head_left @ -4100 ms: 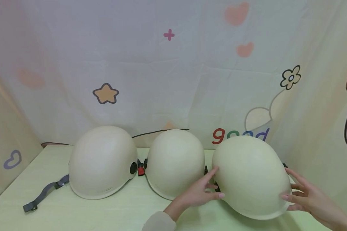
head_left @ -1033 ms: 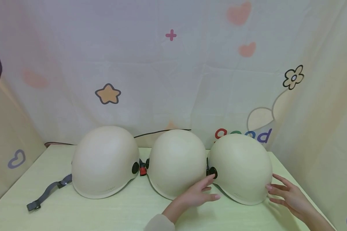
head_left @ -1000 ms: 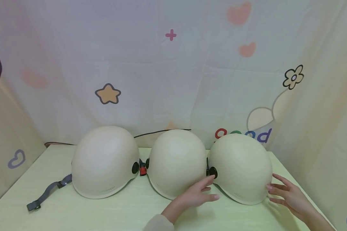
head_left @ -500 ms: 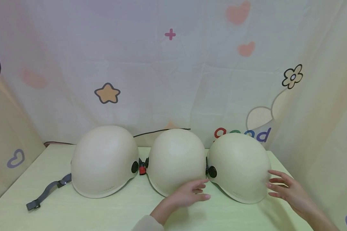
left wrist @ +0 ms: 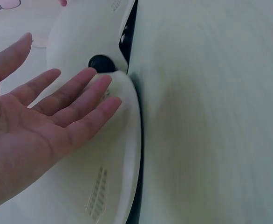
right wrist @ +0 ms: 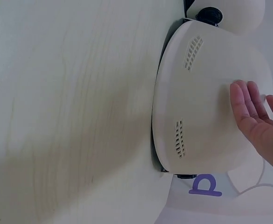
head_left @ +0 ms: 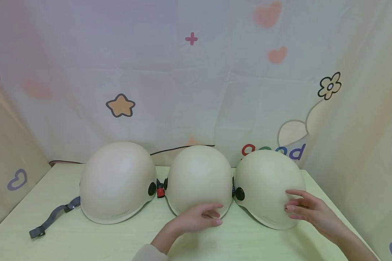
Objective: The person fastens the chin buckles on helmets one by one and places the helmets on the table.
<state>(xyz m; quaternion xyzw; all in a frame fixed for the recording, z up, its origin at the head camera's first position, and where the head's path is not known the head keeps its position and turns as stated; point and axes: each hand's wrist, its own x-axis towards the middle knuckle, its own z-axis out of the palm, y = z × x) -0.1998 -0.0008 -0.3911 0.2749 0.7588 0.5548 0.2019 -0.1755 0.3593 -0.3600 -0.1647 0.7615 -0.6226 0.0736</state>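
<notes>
- The right helmet [head_left: 268, 181] sits dome up at the lower right of the head view; its near end points to the bottom of the frame and slightly right, its long axis running from there back towards the curtain [head_left: 150, 79].
- A black disc [head_left: 240, 194] marks its left side. In the right wrist view its rim runs top to bottom, with two vents [right wrist: 180, 139] near that edge.
- The middle helmet [head_left: 199, 177], lower centre, also sits dome up, its near end pointing straight to the bottom of the frame.
- The left helmet [head_left: 117, 181], lower left, is turned so its near end points to the lower left.
- The right hand [head_left: 313, 210] is in front of the right helmet's right side, fingers loosely extended and close together, thumb apart, grasping nothing; whether the tips touch the shell I cannot tell.
- The left hand [head_left: 197, 219] is before the middle helmet's lower edge, palm open, fingers relaxed and slightly spread, grasping nothing; contact is unclear. In the left wrist view its fingertips reach towards the right helmet's disc.
- A red-and-black buckle [head_left: 160, 189] shows between the left and middle helmets; a grey strap [head_left: 53, 217] trails to the lower left across the table [head_left: 238, 244].
</notes>
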